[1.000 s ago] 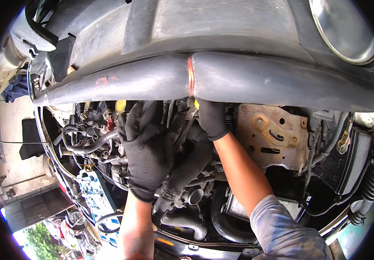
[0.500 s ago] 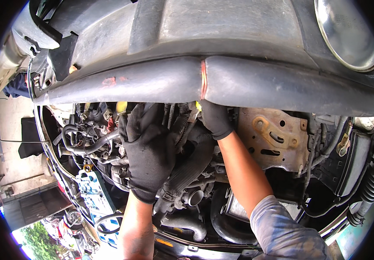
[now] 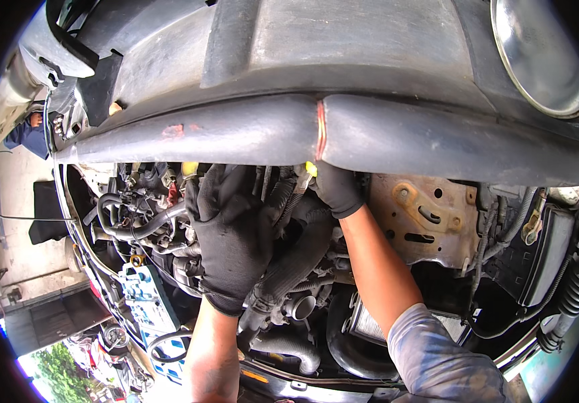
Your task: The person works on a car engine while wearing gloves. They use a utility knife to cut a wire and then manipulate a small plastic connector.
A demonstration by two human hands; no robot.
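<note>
My left hand [image 3: 232, 225], in a black knit glove, reaches into an engine bay with its back toward me. Its fingers are bent and close together, their ends lost among the hoses, so what they grip is hidden. To its right, my right hand [image 3: 338, 188], gloved too, goes in beneath the rounded edge of a large dark panel [image 3: 249, 127]. The panel and the hand itself hide its fingers. Right beside that hand is a small bright yellow piece [image 3: 311, 168], at the top of a corrugated sleeve [image 3: 293, 200]. A thick black hose [image 3: 296, 258] runs between my wrists.
A rusty metal bracket [image 3: 430, 218] is right of my right hand. Metal pipes [image 3: 162, 221] and wiring crowd the left side. A light blue tray-like piece [image 3: 148, 295] lies at the lower left. Another person [image 3: 27, 131] is partly visible at the far left.
The dark panel's edge sits slightly lower and further right in view. More of the yellow piece shows beside my right hand. Both hands stay in nearly the same places.
</note>
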